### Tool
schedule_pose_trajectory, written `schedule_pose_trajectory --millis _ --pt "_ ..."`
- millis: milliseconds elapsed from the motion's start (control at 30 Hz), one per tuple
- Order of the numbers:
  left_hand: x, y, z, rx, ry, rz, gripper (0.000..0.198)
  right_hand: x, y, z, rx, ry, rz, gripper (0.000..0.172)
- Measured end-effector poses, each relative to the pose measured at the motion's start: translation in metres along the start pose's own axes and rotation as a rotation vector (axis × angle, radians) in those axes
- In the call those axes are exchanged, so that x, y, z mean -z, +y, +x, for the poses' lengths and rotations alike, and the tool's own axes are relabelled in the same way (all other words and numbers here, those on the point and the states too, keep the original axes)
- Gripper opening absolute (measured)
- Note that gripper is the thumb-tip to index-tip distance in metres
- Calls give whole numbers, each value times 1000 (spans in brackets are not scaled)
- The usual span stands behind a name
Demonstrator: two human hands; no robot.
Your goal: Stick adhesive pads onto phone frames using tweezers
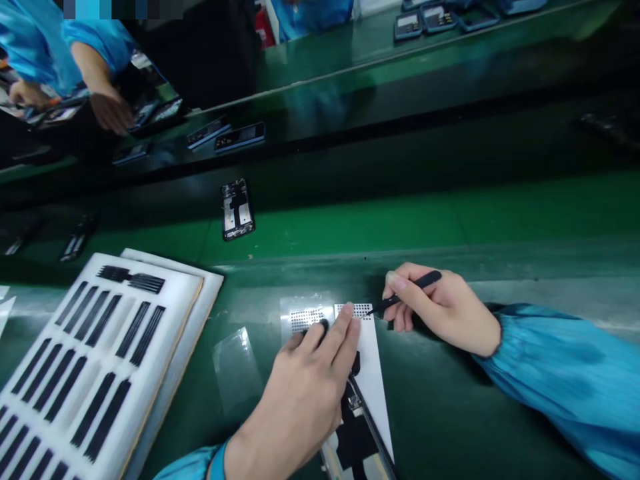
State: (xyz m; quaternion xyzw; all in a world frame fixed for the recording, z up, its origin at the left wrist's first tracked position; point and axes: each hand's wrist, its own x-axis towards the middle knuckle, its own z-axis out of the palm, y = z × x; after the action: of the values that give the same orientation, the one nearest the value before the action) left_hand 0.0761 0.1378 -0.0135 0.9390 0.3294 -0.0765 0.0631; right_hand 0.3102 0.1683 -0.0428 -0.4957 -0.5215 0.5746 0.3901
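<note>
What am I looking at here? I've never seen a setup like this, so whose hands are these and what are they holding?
This is a single view from a camera worn on the person's head, looking forward and down, so these are their own bare hands, with no machine involved. The right hand holds black tweezers, their tips near a perforated sheet. The left hand presses its fingers onto that sheet, which lies on a white backing strip. To the left, on the green assembly-line belt, sits a white foam tray carrying rows of black strips. Farther off lies a phone frame. At top left, a co-worker's hand reaches over other phone parts.
</note>
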Motion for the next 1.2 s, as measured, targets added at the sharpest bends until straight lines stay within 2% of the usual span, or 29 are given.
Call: schedule_pose_trajectory --millis 133,267,433,700,1067,1200 --pt "-1 0 2 -31 17 25 70 2 2 -1 55 -22 -59 42" --pt "-2 -1 4 -55 24 57 70 5 3 -1 195 -59 -157 34" --pt "-3 -2 3 -64 25 75 69 11 0 1 351 -177 -300 26" --pt "-7 -2 2 -72 59 131 70 12 -2 9 161 -251 -142 37" --pt "-7 0 2 -85 80 155 71 19 -14 18 284 -420 -303 28" --pt "-7 0 2 -84 78 177 72 22 -12 20 250 -448 -253 27"
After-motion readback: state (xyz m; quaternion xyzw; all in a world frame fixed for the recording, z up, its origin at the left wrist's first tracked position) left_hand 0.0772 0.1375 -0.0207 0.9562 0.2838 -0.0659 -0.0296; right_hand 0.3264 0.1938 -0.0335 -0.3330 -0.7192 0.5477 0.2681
